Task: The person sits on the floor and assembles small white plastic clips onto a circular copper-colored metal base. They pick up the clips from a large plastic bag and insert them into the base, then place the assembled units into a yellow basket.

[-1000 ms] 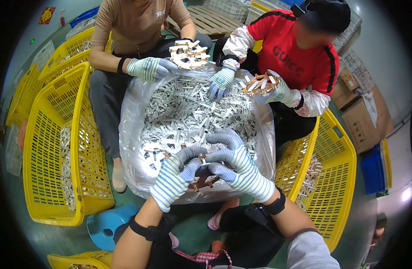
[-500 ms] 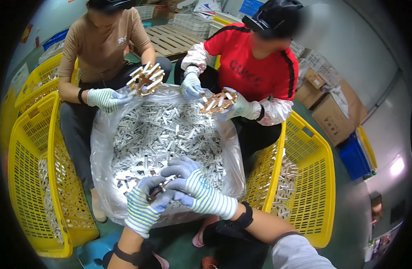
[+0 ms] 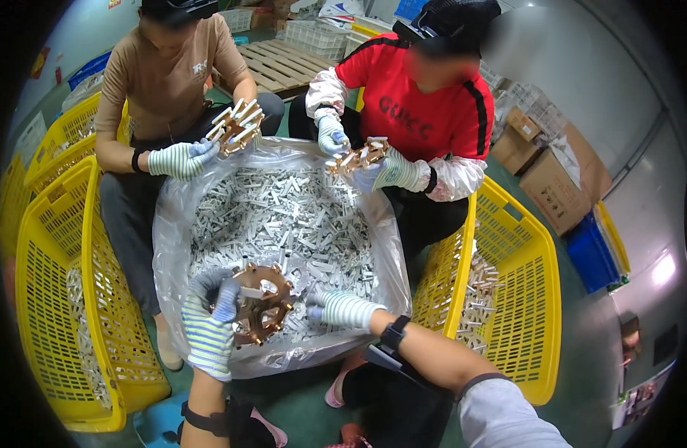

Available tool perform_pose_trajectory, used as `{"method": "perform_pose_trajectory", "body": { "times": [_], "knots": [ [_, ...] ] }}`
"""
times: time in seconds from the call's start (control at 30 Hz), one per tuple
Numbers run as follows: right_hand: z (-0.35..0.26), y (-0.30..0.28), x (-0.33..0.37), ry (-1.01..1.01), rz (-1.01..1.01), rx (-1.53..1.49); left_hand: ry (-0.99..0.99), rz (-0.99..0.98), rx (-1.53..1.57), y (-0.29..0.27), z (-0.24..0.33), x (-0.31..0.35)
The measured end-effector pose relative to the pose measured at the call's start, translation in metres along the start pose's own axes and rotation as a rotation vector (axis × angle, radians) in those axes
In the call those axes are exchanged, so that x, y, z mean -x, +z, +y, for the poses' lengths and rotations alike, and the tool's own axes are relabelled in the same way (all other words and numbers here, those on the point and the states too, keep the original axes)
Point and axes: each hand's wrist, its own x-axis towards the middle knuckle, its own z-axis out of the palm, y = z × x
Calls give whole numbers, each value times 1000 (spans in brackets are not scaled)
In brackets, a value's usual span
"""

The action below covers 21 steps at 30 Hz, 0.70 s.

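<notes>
Left hand: gloved fingers closed on the copper disc's rim.
Copper disc: above the plastic-lined bin, at its near edge.
Right hand: curled among the grey metal strips; whether it holds any, cannot tell.
Handling: likely stiff, weighty; best gripped at the rim.

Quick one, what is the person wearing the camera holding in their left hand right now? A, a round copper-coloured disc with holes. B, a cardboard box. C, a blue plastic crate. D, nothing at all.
A: the gloved left hand grips a round copper-coloured disc with holes, held over the clear bag of small silvery metal pieces, while the right hand reaches in beside it.
</notes>
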Motion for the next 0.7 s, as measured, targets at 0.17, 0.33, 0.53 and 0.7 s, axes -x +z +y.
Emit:
{"method": "perform_pose_trajectory", "body": {
  "times": [0.17,0.33,0.53,0.7],
  "knots": [
    [21,39,-13,-74,-239,184,-97,0,66,2,-6,-10],
    [-10,1,-5,-101,-244,38,101,1,-26,-5,-32,-15],
    [-23,-60,18,-94,222,-581,-51,-316,-232,-4,-12,-4],
    [-51,-76,40,-173,208,-871,-25,-424,-317,5,-21,-1]
  ]
}}
